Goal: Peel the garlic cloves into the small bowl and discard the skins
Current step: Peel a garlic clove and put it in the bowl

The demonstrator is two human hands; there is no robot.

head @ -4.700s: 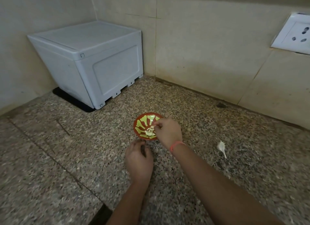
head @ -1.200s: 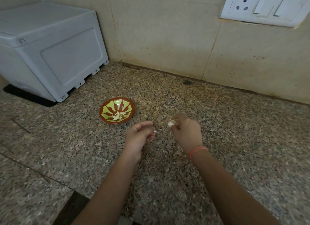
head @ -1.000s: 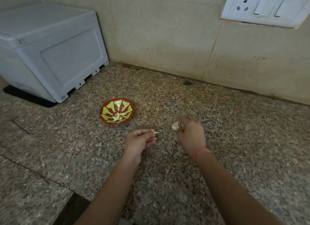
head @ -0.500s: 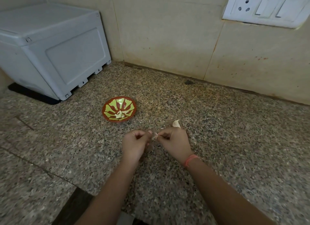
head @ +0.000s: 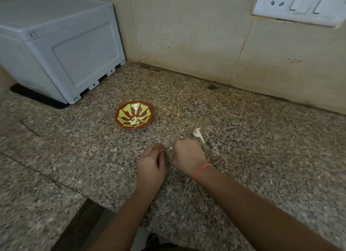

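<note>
1. Just beyond my right hand [head: 188, 155] lies the garlic clove [head: 198, 135], its tail slanting back rightward (this hand is nearer).
2. Its fingers and those of my left hand [head: 151, 163] are curled, tips nearly meeting; I cannot tell what they pinch.
3. My small bowl [head: 121, 122] sits beyond-left.

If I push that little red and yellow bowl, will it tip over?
Probably it slides, not tips: the bowl looks low and wide. It's likely light, holding only a few garlic pieces. The counter looks smooth, so it may skid.
</note>
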